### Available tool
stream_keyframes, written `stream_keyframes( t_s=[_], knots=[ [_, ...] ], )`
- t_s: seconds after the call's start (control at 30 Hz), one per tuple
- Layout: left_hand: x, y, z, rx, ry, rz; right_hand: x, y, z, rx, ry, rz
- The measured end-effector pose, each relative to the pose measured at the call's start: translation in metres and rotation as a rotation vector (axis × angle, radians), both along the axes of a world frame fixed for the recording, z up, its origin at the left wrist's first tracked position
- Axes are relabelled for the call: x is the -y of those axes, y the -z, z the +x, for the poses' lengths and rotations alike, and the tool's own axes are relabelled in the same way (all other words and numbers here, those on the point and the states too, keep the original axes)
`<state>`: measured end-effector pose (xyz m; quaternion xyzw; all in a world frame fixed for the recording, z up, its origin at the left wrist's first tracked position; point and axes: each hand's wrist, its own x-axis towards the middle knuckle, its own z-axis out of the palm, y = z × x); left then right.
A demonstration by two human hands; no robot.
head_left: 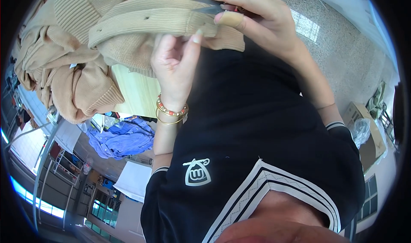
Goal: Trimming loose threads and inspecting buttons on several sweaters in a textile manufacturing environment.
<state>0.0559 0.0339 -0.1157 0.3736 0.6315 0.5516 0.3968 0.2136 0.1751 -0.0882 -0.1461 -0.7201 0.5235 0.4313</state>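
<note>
A beige knit garment (pixel 137 22) with a ribbed band and small dark buttonhole-like marks lies across the upper part of the view. My left hand (pixel 173 65), with bracelets at its wrist, is closed on the lower edge of that band, thumb raised against the knit. In my right hand (pixel 269 22) is a pair of thread snips (pixel 208 6), their dark blades parted and pointing left over the band. A tan plaster wraps my right thumb. The palm hides most of the snips' handle.
More knitwear (pixel 81 87) is piled at the left on a pale wooden tabletop (pixel 135 91). Below it lies blue-violet clothing (pixel 122 138). A cardboard box (pixel 370 136) with clear plastic stands at the right on the speckled floor (pixel 338 50).
</note>
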Motion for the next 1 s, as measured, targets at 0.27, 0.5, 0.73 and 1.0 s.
stream_keyframes(
  t_s=[0.27, 0.5, 0.73, 1.0],
  knots=[
    [0.007, -0.038, -0.007, 0.192, -0.200, -0.099, -0.015, 0.058, -0.037, -0.196, 0.008, 0.693],
    [-0.010, -0.045, -0.037, 0.352, -0.221, -0.116, 0.011, 0.047, -0.018, 0.295, -0.169, 0.035],
    [-0.018, -0.027, -0.069, 0.366, -0.310, -0.097, 0.015, 0.050, -0.017, 0.206, -0.115, 0.056],
    [-0.017, -0.030, -0.059, 0.527, -0.327, -0.090, -0.010, 0.054, -0.049, -0.046, 0.221, 0.687]
  ],
)
